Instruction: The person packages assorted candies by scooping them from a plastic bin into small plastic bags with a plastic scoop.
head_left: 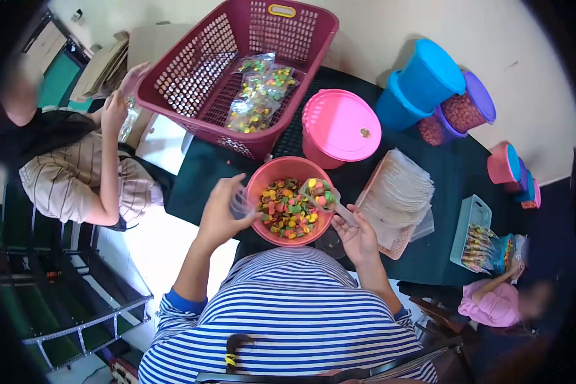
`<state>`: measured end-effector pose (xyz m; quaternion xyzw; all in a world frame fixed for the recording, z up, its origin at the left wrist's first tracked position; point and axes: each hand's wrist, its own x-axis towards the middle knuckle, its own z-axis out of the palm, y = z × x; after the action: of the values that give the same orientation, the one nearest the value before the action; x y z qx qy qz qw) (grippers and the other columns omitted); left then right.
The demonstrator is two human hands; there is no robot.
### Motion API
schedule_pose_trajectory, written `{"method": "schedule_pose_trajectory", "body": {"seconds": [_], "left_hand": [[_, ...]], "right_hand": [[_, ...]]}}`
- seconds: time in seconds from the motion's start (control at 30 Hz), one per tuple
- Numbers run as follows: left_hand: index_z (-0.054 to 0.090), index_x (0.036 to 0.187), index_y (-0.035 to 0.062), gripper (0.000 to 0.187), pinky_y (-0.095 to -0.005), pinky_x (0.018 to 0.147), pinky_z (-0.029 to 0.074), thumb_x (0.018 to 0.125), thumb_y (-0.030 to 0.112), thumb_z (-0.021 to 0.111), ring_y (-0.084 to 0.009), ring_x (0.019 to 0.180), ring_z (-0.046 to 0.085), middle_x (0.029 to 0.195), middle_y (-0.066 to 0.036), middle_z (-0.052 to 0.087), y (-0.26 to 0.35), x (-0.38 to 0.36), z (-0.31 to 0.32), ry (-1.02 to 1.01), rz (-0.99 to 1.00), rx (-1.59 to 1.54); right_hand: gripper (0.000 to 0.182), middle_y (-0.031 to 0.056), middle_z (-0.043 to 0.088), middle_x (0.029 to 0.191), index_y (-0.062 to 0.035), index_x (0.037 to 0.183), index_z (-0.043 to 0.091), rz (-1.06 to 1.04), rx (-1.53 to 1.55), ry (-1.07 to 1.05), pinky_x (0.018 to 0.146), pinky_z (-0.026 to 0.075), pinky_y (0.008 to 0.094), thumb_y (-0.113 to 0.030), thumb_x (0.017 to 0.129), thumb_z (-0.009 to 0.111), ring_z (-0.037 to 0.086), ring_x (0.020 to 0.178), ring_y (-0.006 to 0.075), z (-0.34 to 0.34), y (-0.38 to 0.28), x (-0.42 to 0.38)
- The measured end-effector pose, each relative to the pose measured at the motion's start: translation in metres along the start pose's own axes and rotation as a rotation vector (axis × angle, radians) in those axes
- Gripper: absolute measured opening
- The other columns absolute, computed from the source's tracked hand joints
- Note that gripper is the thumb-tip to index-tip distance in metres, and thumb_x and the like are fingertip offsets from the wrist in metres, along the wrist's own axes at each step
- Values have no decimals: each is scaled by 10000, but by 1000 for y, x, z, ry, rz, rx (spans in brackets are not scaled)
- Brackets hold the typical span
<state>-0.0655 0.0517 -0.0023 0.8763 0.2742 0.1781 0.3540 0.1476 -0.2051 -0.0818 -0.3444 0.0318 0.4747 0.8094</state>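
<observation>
My right hand (358, 237) grips the handle of a scoop (339, 210). Its bowl is heaped with small colourful snack pieces (320, 194), in green, yellow, pink and brown. Below the scoop stands an orange-pink bowl (256, 179), well filled with the same pieces. At the bowl's left rim, my left hand (223, 211) curves its thumb and fingers around a clear plastic bag (241, 203), whose outline is faint. To the right of the bowl, a stack of clear plastic bags (397, 185) lies in a shallow pink tray (395, 251).
Behind the bowl are a maroon basket (166, 112) with filled packets (262, 93) and a lidded pink tub (342, 125). Blue tubs (419, 83) and a teal tray (462, 224) stand rightward. One person (77, 173) sits at left, another (493, 301) at right.
</observation>
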Motion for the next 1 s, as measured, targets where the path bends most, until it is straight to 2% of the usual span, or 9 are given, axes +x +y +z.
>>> {"method": "schedule_pose_trajectory", "body": {"seconds": [0.13, 0.17, 0.27, 0.4, 0.47, 0.57, 0.73, 0.9, 1.0], "left_hand": [[428, 1405, 34, 866, -396, 997, 432, 682, 246, 857, -301, 1120, 574, 1168, -145, 594, 11, -2, 4, -21, 32, 4], [400, 1429, 41, 851, -412, 1035, 412, 726, 246, 833, -318, 1193, 550, 1288, -158, 564, 11, -5, 7, -38, -16, -35], [440, 1390, 16, 813, -428, 1036, 410, 724, 279, 827, -367, 1211, 525, 1305, -186, 559, 13, -6, 17, -33, -4, -129], [449, 1367, 6, 731, -428, 1062, 395, 772, 260, 789, -370, 1239, 505, 1333, -199, 532, 15, 2, 26, -82, 137, -60], [443, 1378, 27, 693, -426, 1089, 371, 786, 197, 760, -344, 1282, 478, 1366, -181, 513, 17, 2, 27, -117, 94, -107], [443, 1377, 26, 723, -426, 1080, 380, 754, 184, 775, -341, 1269, 485, 1343, -179, 525, 20, 2, 30, -139, 78, -128], [448, 1359, 29, 838, -444, 1048, 405, 632, 185, 832, -374, 1222, 502, 1278, -184, 536, 23, 4, 34, -123, 169, -10], [440, 1366, 38, 865, -455, 1042, 405, 603, 172, 826, -377, 1215, 497, 1260, -180, 534, 32, 5, 37, -146, 156, 18], [438, 1370, 43, 877, -458, 1045, 398, 592, 171, 823, -375, 1205, 500, 1254, -177, 534, 36, 5, 37, -169, 149, 12]], "right_hand": [[236, 177, 653, 1112, -58, 1203, 504, -16, -74, 28, 965, 505, 421, -168, 995, 488, 672, 975, 268, -2, -4, 7], [220, 179, 656, 1105, -65, 1194, 507, -25, -90, 21, 953, 507, 414, -162, 998, 480, 678, 950, 262, -1, -6, 7], [205, 171, 664, 1081, -75, 1183, 509, -43, -131, -17, 928, 507, 399, -160, 999, 476, 683, 928, 248, 6, -12, 10], [195, 158, 671, 1058, -85, 1177, 507, -61, -244, -17, 890, 503, 375, -164, 1002, 475, 684, 915, 233, 7, -15, 16], [185, 148, 675, 1040, -93, 1170, 503, -56, -233, -28, 864, 497, 358, -177, 1007, 475, 685, 902, 224, 6, -15, 18], [185, 142, 674, 1025, -97, 1168, 496, -43, -224, -26, 862, 497, 355, -185, 1007, 481, 678, 892, 220, 7, -16, 17], [171, 135, 672, 1000, -98, 1150, 491, -13, -228, -52, 844, 496, 344, -182, 1001, 489, 662, 873, 207, 22, -22, 15], [144, 144, 668, 995, -93, 1126, 484, 34, -291, -124, 846, 491, 345, -169, 1003, 480, 653, 872, 200, 32, -21, 15], [145, 147, 677, 943, -94, 1121, 475, 18, -397, -137, 756, 519, 297, -171, 1000, 495, 662, 814, 206, 38, -14, 16]]}}
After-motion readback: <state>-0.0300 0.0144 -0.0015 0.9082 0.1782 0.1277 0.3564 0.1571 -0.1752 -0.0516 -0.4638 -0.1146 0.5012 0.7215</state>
